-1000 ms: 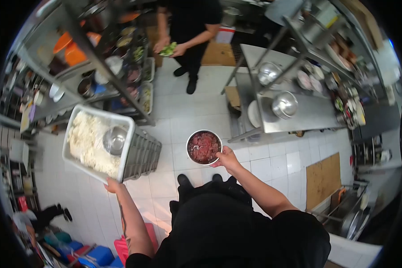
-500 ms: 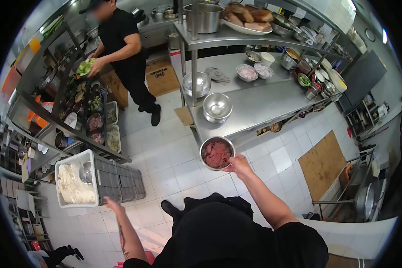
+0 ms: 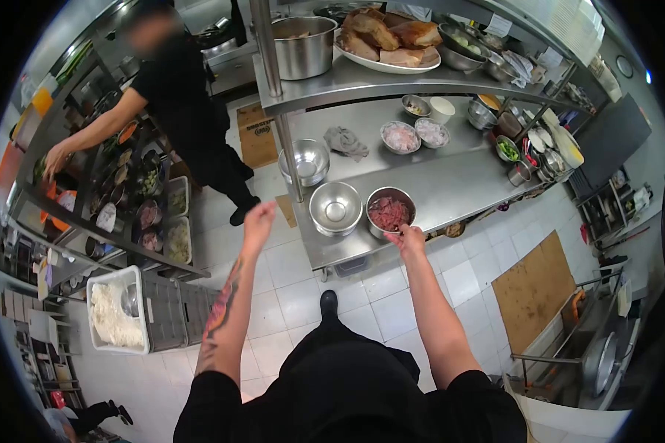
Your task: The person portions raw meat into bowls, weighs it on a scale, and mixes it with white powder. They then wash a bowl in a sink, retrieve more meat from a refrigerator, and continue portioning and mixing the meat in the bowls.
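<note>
My right hand (image 3: 408, 240) grips the near rim of a round metal bowl of raw red meat (image 3: 388, 213). That bowl is at the front edge of the steel table (image 3: 450, 181), right beside a stack of bare metal bowls (image 3: 335, 207). My left hand (image 3: 259, 220) is raised off the table's left front corner, its fingers curled and nothing visible in them. Behind the stack stands another metal bowl (image 3: 305, 162), near a crumpled grey cloth (image 3: 346, 143).
Two bowls of pale food (image 3: 401, 137) sit farther back. A steel shelf (image 3: 377, 87) above carries a pot (image 3: 303, 48) and a platter of meat (image 3: 388, 37). At left, a person (image 3: 181, 103) reaches into a rack. A white tub (image 3: 116, 310) tops stacked crates below.
My right hand has brought the bowl of meat forward from over the floor to the table edge. My left hand has risen forward from beside the crates. The person has turned and reached toward the rack.
</note>
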A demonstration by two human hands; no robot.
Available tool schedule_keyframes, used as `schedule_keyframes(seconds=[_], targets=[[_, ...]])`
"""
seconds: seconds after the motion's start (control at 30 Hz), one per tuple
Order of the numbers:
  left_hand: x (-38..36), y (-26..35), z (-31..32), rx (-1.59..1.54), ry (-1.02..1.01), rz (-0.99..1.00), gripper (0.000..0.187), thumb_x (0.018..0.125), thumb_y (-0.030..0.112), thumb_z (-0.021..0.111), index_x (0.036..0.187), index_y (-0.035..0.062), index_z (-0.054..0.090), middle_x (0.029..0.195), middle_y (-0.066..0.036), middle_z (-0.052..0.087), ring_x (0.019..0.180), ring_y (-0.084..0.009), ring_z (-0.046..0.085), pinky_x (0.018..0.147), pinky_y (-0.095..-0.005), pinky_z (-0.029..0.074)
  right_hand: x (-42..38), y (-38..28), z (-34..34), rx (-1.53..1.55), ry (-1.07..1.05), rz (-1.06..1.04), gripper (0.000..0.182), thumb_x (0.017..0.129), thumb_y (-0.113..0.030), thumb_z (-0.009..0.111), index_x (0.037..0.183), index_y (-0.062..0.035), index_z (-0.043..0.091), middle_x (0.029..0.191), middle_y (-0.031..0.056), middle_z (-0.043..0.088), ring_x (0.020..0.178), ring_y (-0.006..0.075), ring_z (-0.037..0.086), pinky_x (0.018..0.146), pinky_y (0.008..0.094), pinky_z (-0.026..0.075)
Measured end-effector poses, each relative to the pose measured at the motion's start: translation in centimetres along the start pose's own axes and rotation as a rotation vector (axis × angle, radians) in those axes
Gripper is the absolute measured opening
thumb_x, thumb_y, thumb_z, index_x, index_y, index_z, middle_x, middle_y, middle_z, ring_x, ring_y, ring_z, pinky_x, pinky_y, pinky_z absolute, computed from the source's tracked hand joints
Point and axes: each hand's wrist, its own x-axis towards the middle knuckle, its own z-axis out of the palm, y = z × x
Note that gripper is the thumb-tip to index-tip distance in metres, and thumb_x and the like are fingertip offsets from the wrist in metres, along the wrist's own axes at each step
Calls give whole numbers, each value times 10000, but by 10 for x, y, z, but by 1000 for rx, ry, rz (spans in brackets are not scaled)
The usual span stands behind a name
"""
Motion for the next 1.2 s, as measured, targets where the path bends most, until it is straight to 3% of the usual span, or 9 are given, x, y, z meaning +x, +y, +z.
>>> schedule_keyframes(seconds=[0.13, 0.2, 0.23, 0.33, 0.53, 0.63, 0.73, 0.87, 1.2], targets=[[131, -19, 33, -157, 145, -174, 323, 936, 147, 658, 1220, -7, 664, 1122, -155, 716, 1018, -223, 675, 929, -307, 505, 23, 0, -10, -4, 37, 38, 272, 931, -23, 520, 1113, 120, 378, 1078, 299, 613, 807, 398, 724, 659, 389, 666], [170, -31, 51, 631, 121, -72, 373, 879, 134, 688, 1221, -6, 635, 1062, -197, 702, 988, -328, 676, 925, -369, 519, 20, -7, -10, -97, -3, 12, 255, 940, -37, 507, 1108, 125, 404, 1078, 296, 618, 806, 388, 725, 664, 381, 663], [184, -44, 62, 680, 160, 37, 402, 815, 165, 727, 1166, -2, 624, 1019, -239, 678, 942, -427, 660, 882, -448, 538, 19, -10, -16, -149, -28, 20, 217, 961, -62, 529, 1090, 98, 459, 1084, 261, 639, 812, 382, 727, 682, 395, 653], [207, -39, 69, 689, 95, -79, 402, 800, 190, 732, 1138, 5, 616, 1026, -255, 669, 934, -451, 668, 833, -484, 552, 6, -25, -48, -172, -207, 104, 200, 995, -105, 538, 1114, 38, 464, 1110, 234, 639, 828, 386, 735, 689, 444, 643], [225, -3, 44, 841, -19, 149, 295, 852, 192, 673, 1124, 79, 657, 1010, -214, 691, 958, -435, 661, 826, -517, 524, -16, -35, -135, -334, -111, 178, 180, 1000, -180, 551, 1037, -6, 579, 1103, 210, 692, 844, 372, 738, 698, 433, 632], [240, -19, 47, 755, 360, 572, 249, 837, 178, 681, 1034, 26, 668, 966, -231, 677, 952, -448, 640, 836, -520, 507, -7, -27, -170, -471, -31, 259, 170, 970, -164, 580, 1028, -5, 584, 1097, 198, 697, 834, 368, 740, 677, 431, 632], [233, 18, 40, 821, 227, 442, 264, 956, 250, 556, 1071, 43, 672, 1089, -210, 681, 1039, -448, 620, 898, -524, 485, 5, -33, -177, -599, -62, 300, 147, 957, -146, 581, 1019, -19, 621, 1048, 147, 701, 804, 338, 745, 661, 408, 624], [211, 58, 33, 676, 129, 463, 233, 822, 129, 733, 1017, 30, 654, 911, -184, 663, 878, -409, 643, 798, -489, 505, 35, -55, -187, -761, -259, 244, 183, 982, -198, 593, 1032, -27, 636, 1017, 100, 696, 789, 287, 749, 645, 350, 600], [182, 86, 25, 594, 332, 284, 193, 751, 57, 711, 882, 2, 581, 726, -169, 578, 685, -339, 605, 672, -408, 509, 135, -114, -226, -1227, -570, -77, 246, 987, -231, 631, 1060, 2, 653, 924, 88, 708, 778, 200, 737, 621, 304, 569]])
